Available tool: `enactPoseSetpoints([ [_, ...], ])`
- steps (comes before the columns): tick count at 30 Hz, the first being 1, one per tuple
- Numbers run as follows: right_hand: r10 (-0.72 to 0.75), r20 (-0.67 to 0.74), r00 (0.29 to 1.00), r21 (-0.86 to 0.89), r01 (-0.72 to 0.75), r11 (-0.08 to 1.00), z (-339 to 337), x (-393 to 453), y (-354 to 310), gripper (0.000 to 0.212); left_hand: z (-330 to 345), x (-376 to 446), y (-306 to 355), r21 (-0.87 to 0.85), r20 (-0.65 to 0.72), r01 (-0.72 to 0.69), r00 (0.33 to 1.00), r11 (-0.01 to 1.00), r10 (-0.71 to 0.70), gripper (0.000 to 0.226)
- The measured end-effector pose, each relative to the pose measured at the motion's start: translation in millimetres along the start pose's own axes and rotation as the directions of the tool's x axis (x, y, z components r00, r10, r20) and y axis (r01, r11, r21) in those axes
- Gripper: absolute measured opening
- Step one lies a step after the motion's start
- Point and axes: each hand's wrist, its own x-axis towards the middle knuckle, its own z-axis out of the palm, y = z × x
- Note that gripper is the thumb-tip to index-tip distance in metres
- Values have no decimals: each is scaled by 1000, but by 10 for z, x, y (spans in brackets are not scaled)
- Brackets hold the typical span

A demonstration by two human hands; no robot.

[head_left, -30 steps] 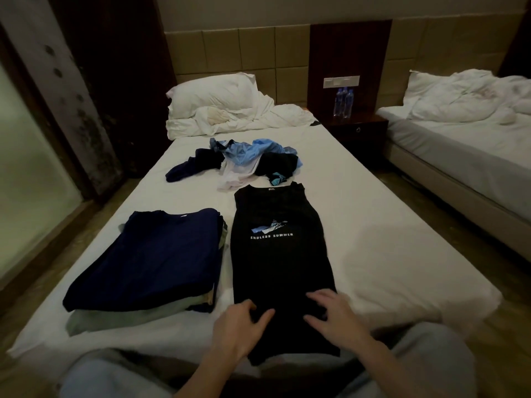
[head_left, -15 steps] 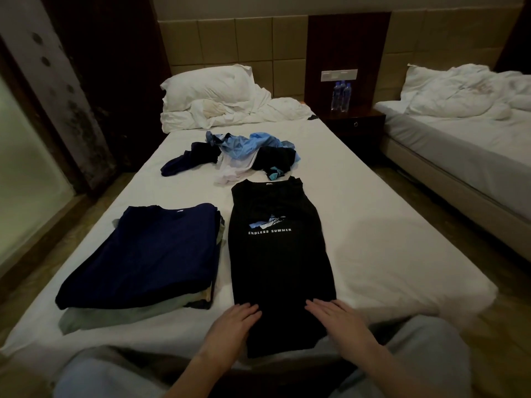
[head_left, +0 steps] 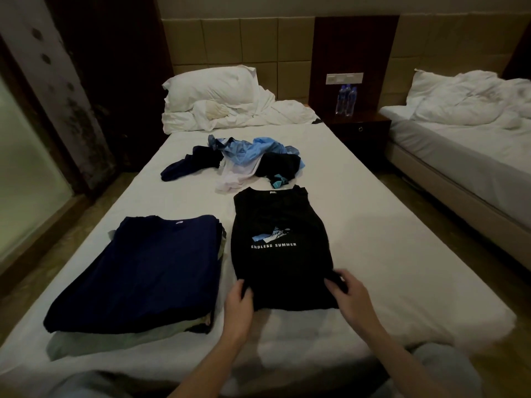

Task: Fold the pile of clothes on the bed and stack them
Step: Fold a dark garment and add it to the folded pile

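Hotel-style bedroom, dim light; white-sheeted bed (head_left: 373, 254) carries all the garments, a padded headboard wall behind it.

Near left corner of the bed: stack of folded clothes (head_left: 138, 271), navy shirt uppermost with a small white neck label, too small to read; paler garments show beneath at its near edge.

Centre, towards the near edge: black T-shirt (head_left: 280, 248), already narrowed into a long panel, collar pointing to the head of the bed. Printed chest graphic in blue and white, with the words "ENDLESS SUMMER" below it. A white neck tag is present, illegible.

Left hand (head_left: 238, 303) grips the shirt's near left corner, fingers curled round the hem. Right hand (head_left: 349, 294) pinches the near right corner likewise, fingers closed on cloth.

Step in hand, by judgement: the lengthwise fold of the black T-shirt. Next move likely calls for lifting both corners together and carrying the hem evenly up to the collar, then setting the result on the stack.

Middle of the bed, beyond the shirt: unfolded pile (head_left: 244, 162), dark, light blue and white items, still to be done.

Head of the bed: pillow (head_left: 209, 87) and rumpled bedding.

Right: nightstand (head_left: 359, 127) with water bottles (head_left: 346, 100), labels unreadable; second bed (head_left: 459, 145).
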Motion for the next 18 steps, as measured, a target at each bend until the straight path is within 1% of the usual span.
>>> enactPoseSetpoints([
  [2,33,-60,998,29,-31,999,10,269,-208,9,97,175,238,-121,12,76,997,990,-75,25],
  [3,39,-74,997,9,-38,999,7,412,-306,8,133,276,357,-160,23,107,994,981,-105,25],
  [5,23,-83,996,-53,-27,998,-3,724,-462,8,166,539,532,-205,23,150,989,967,-148,39],
  [7,-4,-84,996,-120,-6,993,-4,1053,-575,10,139,884,633,-218,32,172,985,961,-169,50],
  [8,-15,-83,996,-154,2,988,-2,1229,-613,12,115,1065,672,-192,26,181,983,965,-179,58],
  [9,-21,-80,997,-181,6,983,4,1413,-646,13,80,1224,733,-160,27,176,984,971,-174,61],
  [10,-25,-72,997,-198,10,980,11,1604,-674,13,45,1413,780,-144,19,155,988,977,-154,53],
  [11,-22,-59,998,-203,10,979,24,1803,-703,13,14,1590,850,-135,7,135,991,982,-135,38],
  [12,-14,-42,999,-196,5,981,48,2011,-728,13,-14,1794,912,-130,-10,106,994,986,-108,28],
  [15,32,-7,999,-172,-32,985,171,2624,-772,9,-55,2399,1077,-92,-56,70,996,993,-75,30],
  [18,94,-7,996,-157,-94,983,341,3184,-701,13,-18,2979,1055,-18,-98,62,993,998,-64,33],
])
